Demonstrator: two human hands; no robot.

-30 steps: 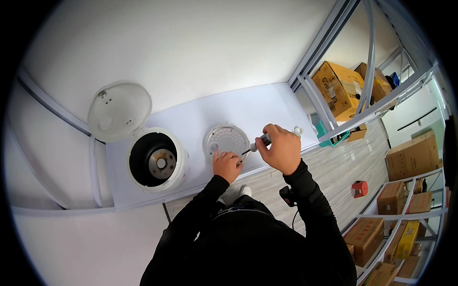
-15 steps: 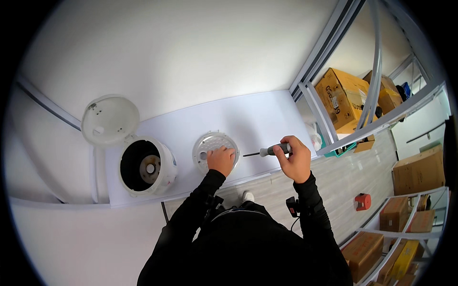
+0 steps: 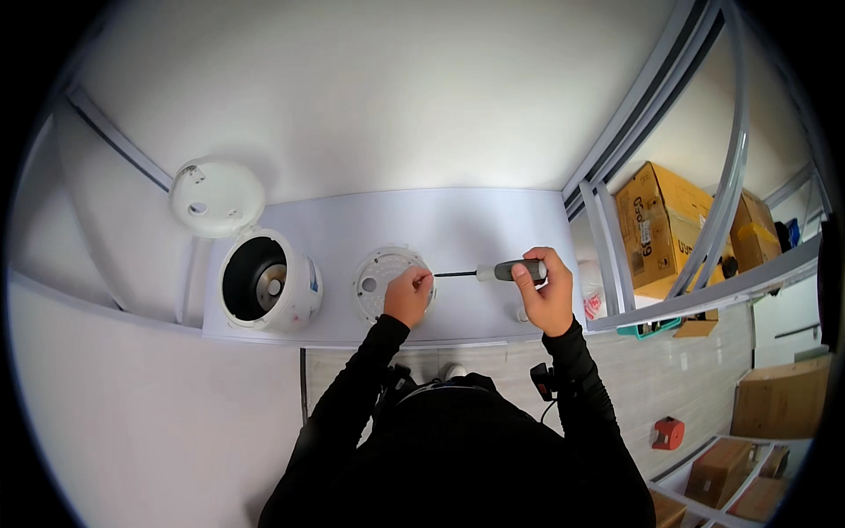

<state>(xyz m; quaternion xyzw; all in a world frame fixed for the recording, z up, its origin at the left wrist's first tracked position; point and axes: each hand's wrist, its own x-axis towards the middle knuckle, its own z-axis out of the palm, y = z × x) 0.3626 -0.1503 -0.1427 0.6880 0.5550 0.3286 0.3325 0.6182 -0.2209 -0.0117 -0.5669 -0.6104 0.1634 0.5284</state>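
In the head view, the right hand (image 3: pixel 546 295) is closed around the grey handle of a screwdriver (image 3: pixel 493 272), which lies nearly level above the white table (image 3: pixel 458 220). Its thin dark shaft runs from the grip towards the person's left, and the tip ends at the fingertips of the left hand (image 3: pixel 407 295). The left hand is curled, its fingertips pinched at the shaft's tip; whether they hold a screw or only steady the tip cannot be told. This hand rests on the right edge of a round white disc (image 3: pixel 385 280), which lies flat on the table with a ribbed face and a small hole showing. Beyond the disc, further left of the grip, stands a white cooker (image 3: pixel 268 286), open at the top with a dark inside and a metal plate at its bottom. Its round white lid (image 3: pixel 216 197) is tipped back above it. Just below the right hand a small white part (image 3: pixel 521 312) sits on the table. To the right of the grip, past a grey metal frame (image 3: pixel 616 220), stand brown cardboard boxes (image 3: pixel 664 224).
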